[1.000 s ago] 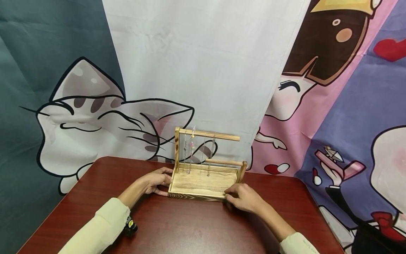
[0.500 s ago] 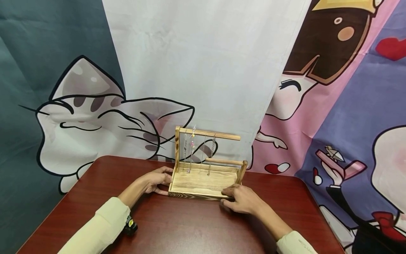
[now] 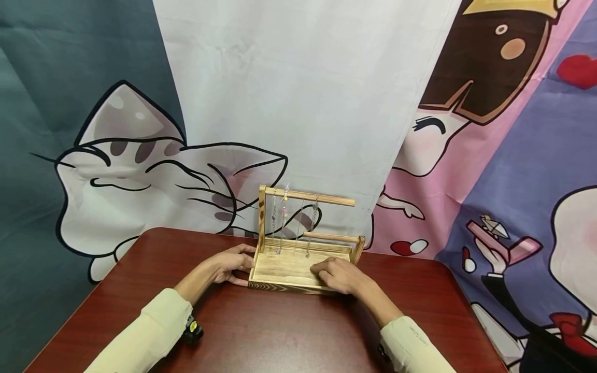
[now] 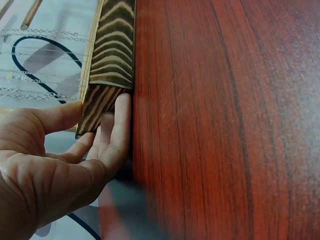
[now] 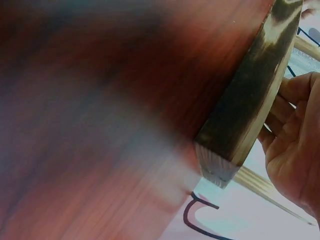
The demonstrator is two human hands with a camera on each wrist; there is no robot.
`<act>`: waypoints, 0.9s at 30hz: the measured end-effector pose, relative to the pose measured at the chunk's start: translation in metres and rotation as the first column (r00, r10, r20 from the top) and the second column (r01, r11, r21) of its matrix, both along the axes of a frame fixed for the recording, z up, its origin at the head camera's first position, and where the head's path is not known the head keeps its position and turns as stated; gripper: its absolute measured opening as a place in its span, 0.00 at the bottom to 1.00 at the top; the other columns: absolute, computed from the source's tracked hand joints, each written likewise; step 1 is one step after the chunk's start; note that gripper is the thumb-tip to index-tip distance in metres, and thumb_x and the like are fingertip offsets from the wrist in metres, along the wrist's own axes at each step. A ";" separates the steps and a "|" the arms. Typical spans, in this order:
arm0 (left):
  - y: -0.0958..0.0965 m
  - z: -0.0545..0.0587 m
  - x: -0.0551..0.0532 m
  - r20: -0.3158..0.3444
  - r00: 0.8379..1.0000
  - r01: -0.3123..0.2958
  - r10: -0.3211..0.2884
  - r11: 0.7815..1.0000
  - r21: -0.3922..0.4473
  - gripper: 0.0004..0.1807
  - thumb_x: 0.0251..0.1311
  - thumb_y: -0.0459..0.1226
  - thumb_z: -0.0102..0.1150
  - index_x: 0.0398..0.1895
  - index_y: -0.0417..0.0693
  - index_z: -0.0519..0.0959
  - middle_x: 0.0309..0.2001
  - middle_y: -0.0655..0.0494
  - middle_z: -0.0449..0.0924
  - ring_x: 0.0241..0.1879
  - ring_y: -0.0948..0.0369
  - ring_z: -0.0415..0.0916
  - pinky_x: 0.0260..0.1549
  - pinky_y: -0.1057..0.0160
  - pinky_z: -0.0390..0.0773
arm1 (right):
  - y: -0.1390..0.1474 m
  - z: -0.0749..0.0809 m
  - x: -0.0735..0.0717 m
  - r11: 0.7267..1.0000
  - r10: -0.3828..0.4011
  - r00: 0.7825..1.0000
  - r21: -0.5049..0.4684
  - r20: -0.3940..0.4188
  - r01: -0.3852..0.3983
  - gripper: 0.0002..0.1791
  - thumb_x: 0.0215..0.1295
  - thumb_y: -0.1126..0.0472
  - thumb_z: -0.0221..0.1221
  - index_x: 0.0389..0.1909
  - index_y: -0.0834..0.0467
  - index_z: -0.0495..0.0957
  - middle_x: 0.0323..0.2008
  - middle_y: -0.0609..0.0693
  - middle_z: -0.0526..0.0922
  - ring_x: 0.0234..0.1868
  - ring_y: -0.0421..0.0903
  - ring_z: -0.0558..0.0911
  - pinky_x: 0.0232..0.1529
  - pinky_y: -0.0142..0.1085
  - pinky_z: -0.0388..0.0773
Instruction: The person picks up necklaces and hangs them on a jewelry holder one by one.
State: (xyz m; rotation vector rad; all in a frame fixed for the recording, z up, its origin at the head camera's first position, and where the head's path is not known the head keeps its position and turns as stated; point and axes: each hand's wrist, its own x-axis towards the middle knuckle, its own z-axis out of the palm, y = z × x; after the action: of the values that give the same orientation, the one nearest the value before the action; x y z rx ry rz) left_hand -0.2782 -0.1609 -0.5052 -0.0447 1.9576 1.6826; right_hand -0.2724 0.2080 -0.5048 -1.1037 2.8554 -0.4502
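Observation:
A wooden jewelry stand (image 3: 280, 270) with a shallow tray base sits on the table. Several thin necklaces (image 3: 273, 215) hang from its upper bar (image 3: 333, 199), one with pink and yellow beads. My left hand (image 3: 231, 264) grips the tray's left end; in the left wrist view its thumb touches the top rim and its fingers lie along the end face. Over the tray's right half is my right hand (image 3: 344, 275), fingers reaching down inside past the front wall (image 5: 250, 95). Those fingertips are partly hidden, and nothing shows in them.
A shorter lower bar (image 3: 333, 237) juts leftward from the post at the stand's right. Behind the reddish-brown table (image 3: 280, 331) hangs a cloth backdrop (image 3: 298, 93) with cartoon drawings. A small dark device (image 3: 193, 330) sits at the left wrist.
My right hand has let go of the tray's front right rim and moved leftward and inward over the tray. The left hand and the stand stay put.

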 end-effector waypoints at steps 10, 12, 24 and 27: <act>0.001 0.000 -0.001 0.003 1.000 -0.006 0.006 1.000 0.002 0.36 0.76 0.27 0.55 0.85 0.41 0.58 0.66 0.35 0.74 0.58 0.48 0.83 0.49 0.43 0.94 | -0.009 0.003 -0.019 1.000 -0.004 0.999 -0.021 0.032 0.005 0.23 0.82 0.60 0.50 0.62 0.56 0.91 0.61 0.51 0.94 0.67 0.55 0.90 0.71 0.53 0.85; 0.002 0.000 -0.001 0.007 1.000 -0.009 0.009 1.000 0.002 0.36 0.77 0.27 0.55 0.85 0.41 0.59 0.67 0.35 0.74 0.58 0.48 0.83 0.49 0.43 0.94 | -0.009 0.003 -0.021 0.999 -0.006 1.000 -0.032 0.006 0.006 0.21 0.83 0.60 0.51 0.61 0.56 0.91 0.59 0.50 0.94 0.64 0.53 0.91 0.69 0.52 0.87; 0.000 -0.001 -0.003 0.025 0.999 -0.021 0.021 1.000 0.000 0.36 0.76 0.27 0.56 0.85 0.42 0.59 0.65 0.36 0.73 0.57 0.48 0.82 0.49 0.44 0.94 | -0.002 -0.031 -0.036 0.982 -0.105 0.992 -0.165 -0.064 0.093 0.07 0.72 0.56 0.70 0.43 0.54 0.95 0.39 0.48 0.95 0.39 0.42 0.90 0.44 0.44 0.91; 0.000 -0.002 -0.003 0.021 1.000 -0.019 0.019 1.000 0.000 0.36 0.77 0.27 0.56 0.85 0.42 0.59 0.66 0.36 0.73 0.57 0.48 0.82 0.49 0.44 0.94 | 0.005 -0.064 -0.056 0.985 -0.127 0.984 -0.136 -0.128 0.109 0.04 0.67 0.57 0.72 0.32 0.46 0.93 0.30 0.39 0.91 0.31 0.36 0.84 0.36 0.40 0.88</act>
State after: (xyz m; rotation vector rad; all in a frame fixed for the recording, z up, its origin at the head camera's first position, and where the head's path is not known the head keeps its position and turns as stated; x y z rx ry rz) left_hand -0.2809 -0.1608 -0.5069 -0.0807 1.9474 1.6871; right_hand -0.3284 0.2127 -0.5687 -1.0240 3.0628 -0.5955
